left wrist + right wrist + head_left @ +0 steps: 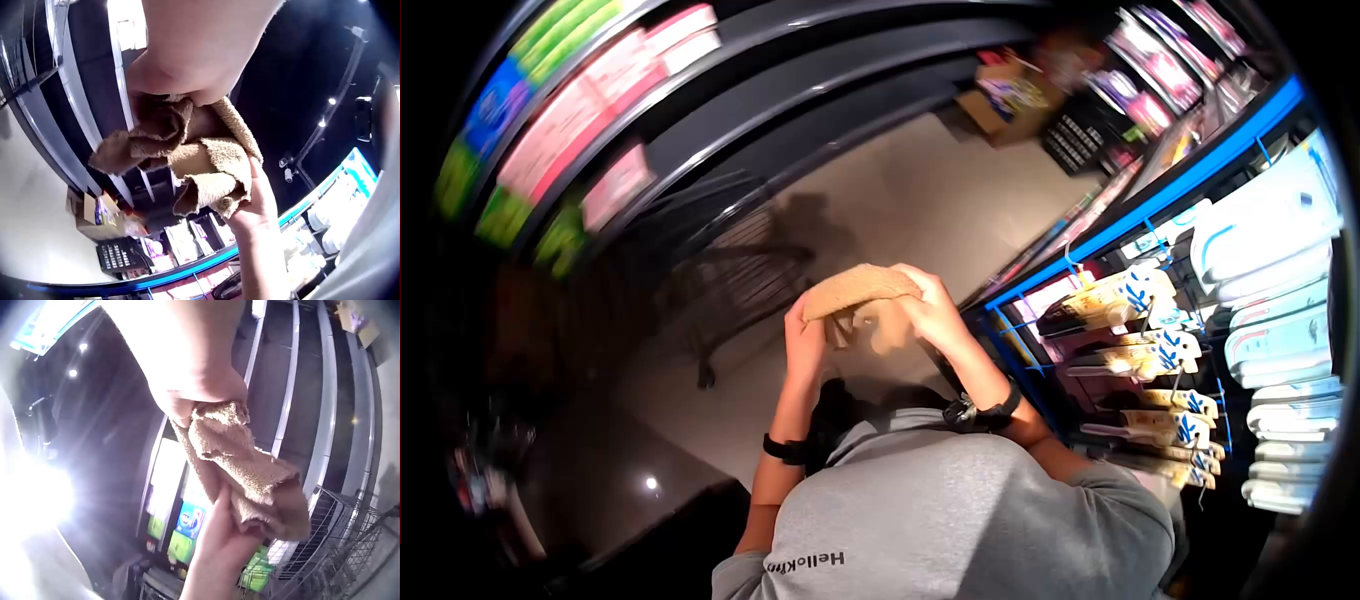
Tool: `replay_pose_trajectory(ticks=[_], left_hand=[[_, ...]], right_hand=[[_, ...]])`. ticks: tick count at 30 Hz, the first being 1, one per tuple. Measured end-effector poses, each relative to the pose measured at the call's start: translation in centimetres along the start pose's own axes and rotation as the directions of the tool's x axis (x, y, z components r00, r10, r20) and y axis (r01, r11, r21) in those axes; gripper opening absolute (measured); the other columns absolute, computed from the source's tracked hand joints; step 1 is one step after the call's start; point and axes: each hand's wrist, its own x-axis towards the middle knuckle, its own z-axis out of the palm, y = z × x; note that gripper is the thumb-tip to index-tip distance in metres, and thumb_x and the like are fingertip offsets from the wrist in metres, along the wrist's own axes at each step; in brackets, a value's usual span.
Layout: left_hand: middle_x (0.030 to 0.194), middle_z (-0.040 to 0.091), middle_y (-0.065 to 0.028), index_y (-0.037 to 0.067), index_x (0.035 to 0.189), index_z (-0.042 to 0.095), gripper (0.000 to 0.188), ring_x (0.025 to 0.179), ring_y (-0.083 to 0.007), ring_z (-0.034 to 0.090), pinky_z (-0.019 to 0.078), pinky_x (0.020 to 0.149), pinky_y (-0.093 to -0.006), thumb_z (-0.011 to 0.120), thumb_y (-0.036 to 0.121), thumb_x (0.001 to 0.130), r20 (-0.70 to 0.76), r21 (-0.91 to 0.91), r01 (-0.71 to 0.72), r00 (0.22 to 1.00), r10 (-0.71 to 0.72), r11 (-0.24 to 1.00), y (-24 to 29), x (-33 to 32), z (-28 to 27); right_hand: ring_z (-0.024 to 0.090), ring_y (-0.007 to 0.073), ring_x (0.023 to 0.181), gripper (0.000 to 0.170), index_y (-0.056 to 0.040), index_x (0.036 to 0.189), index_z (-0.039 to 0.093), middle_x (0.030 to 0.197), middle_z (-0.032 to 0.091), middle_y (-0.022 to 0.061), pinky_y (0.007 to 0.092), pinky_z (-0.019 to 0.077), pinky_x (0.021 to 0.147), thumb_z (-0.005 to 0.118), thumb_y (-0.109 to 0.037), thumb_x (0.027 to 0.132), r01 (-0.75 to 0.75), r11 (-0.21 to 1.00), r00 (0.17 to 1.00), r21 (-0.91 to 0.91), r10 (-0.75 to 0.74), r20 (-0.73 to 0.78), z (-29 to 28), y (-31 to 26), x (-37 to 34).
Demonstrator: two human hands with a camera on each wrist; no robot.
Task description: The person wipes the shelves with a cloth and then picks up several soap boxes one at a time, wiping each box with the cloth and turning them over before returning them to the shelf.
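Note:
A tan, fuzzy cloth is stretched in an arch between two hands in the head view. The left hand grips its left end, and the right hand grips its right end. Folds and rolled edges of the cloth hang below the left hand in the left wrist view, with the right hand on the far side. Bunched cloth shows under the right hand in the right wrist view; the left hand holds it lower down. Several fingertips are hidden by the cloth.
A wire cart stands on the floor ahead to the left. Dark shelves run behind it, with pink and green packs at upper left. A blue-edged rack of hanging packages is close on the right. An open carton sits farther back.

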Motion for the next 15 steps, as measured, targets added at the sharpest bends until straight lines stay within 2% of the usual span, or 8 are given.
replay_pose_trajectory(ticks=[3, 7, 9, 10, 11, 13, 14, 15], left_hand=[[0.084, 0.055, -0.0041, -0.002, 0.093, 0.051, 0.019, 0.080, -0.0092, 0.049, 0.0383, 0.073, -0.0213, 0.038, 0.001, 0.079, 0.208, 0.168, -0.075, 0.977, 0.039, 0.983, 2.4, 7.7, 2.5], [0.087, 0.052, -0.0030, 0.001, 0.094, 0.049, 0.020, 0.083, -0.0095, 0.047, 0.0374, 0.074, -0.0210, 0.038, -0.001, 0.077, 0.401, -0.007, 0.073, 0.914, -0.064, 0.997, 2.7, 15.0, 7.5], [0.097, 0.053, -0.0055, 0.000, 0.101, 0.049, 0.021, 0.090, -0.0117, 0.048, 0.0375, 0.080, -0.0232, 0.040, 0.012, 0.086, 0.631, 0.021, 0.279, 0.741, -0.229, 0.960, 0.1, 18.0, 9.8], [0.102, 0.052, -0.0074, -0.001, 0.106, 0.047, 0.027, 0.094, -0.0134, 0.048, 0.0371, 0.083, -0.0251, 0.039, 0.017, 0.087, 0.708, 0.042, 0.282, 0.669, -0.227, 0.959, -1.8, 19.2, 11.0], [0.107, 0.052, -0.0093, -0.001, 0.110, 0.045, 0.033, 0.098, -0.0151, 0.048, 0.0367, 0.086, -0.0270, 0.039, 0.023, 0.089, 0.769, 0.058, 0.288, 0.598, -0.226, 0.956, -4.7, 20.3, 12.3], [0.114, 0.048, -0.0115, -0.001, 0.117, 0.040, 0.041, 0.105, -0.0179, 0.045, 0.0344, 0.091, -0.0298, 0.038, 0.029, 0.089, 0.844, 0.031, 0.364, 0.489, -0.219, 0.931, -4.1, 21.9, 17.0], [0.113, 0.048, -0.0110, -0.001, 0.118, 0.037, 0.044, 0.103, -0.0180, 0.046, 0.0348, 0.090, -0.0303, 0.036, 0.031, 0.089, 0.829, 0.047, 0.417, 0.491, -0.269, 0.908, -3.0, 23.0, 20.4], [0.111, 0.048, -0.0101, -0.001, 0.116, 0.038, 0.045, 0.101, -0.0175, 0.046, 0.0364, 0.088, -0.0311, 0.033, 0.034, 0.090, 0.812, 0.072, 0.489, 0.478, -0.336, 0.869, -3.1, 24.0, 22.5]], right_hand=[[0.049, 0.0075, 0.074, 0.026, 0.0039, 0.097, 0.048, 0.082, 0.054, 0.0034, 0.0212, 0.0414, 0.066, 0.045, 0.003, 0.071, -0.209, 0.978, 0.973, 0.003, 0.209, -0.101, -2.2, -2.7, 3.8], [0.050, 0.0091, 0.085, 0.033, 0.0070, 0.107, 0.044, 0.095, 0.055, 0.0077, 0.0218, 0.0405, 0.075, 0.044, 0.003, 0.075, 0.075, 0.982, 0.889, 0.176, 0.014, -0.458, -5.9, -0.2, 6.8], [0.050, 0.0096, 0.086, 0.035, 0.0068, 0.110, 0.041, 0.096, 0.054, 0.0077, 0.0224, 0.0410, 0.075, 0.045, 0.001, 0.076, 0.171, 0.958, 0.734, 0.231, 0.033, -0.678, -6.8, 1.4, 6.4], [0.050, 0.0113, 0.088, 0.037, 0.0063, 0.111, 0.040, 0.098, 0.054, 0.0097, 0.0244, 0.0414, 0.075, 0.046, 0.000, 0.076, 0.193, 0.969, 0.711, 0.154, -0.030, -0.703, -7.4, 0.8, 7.0], [0.050, 0.0159, 0.092, 0.039, 0.0053, 0.112, 0.040, 0.100, 0.053, 0.0125, 0.0275, 0.0406, 0.079, 0.048, -0.001, 0.074, 0.077, 0.957, 0.725, -0.279, -0.246, -0.643, -8.5, 1.5, 7.2], [0.050, 0.0218, 0.096, 0.039, 0.0035, 0.111, 0.041, 0.102, 0.052, 0.0157, 0.0296, 0.0379, 0.083, 0.048, 0.000, 0.073, 0.112, 0.990, 0.644, -0.081, -0.135, -0.753, -9.8, 1.5, 8.7], [0.047, 0.0247, 0.101, 0.038, 0.0028, 0.111, 0.042, 0.104, 0.050, 0.0163, 0.0309, 0.0350, 0.086, 0.045, 0.001, 0.072, 0.197, 0.923, 0.522, -0.332, -0.385, -0.761, -11.2, 0.5, 10.1], [0.047, 0.0247, 0.101, 0.038, 0.0028, 0.111, 0.042, 0.104, 0.050, 0.0163, 0.0309, 0.0350, 0.086, 0.045, 0.001, 0.072, 0.199, 0.923, 0.481, -0.330, -0.385, -0.788, -12.2, 0.0, 10.8]])
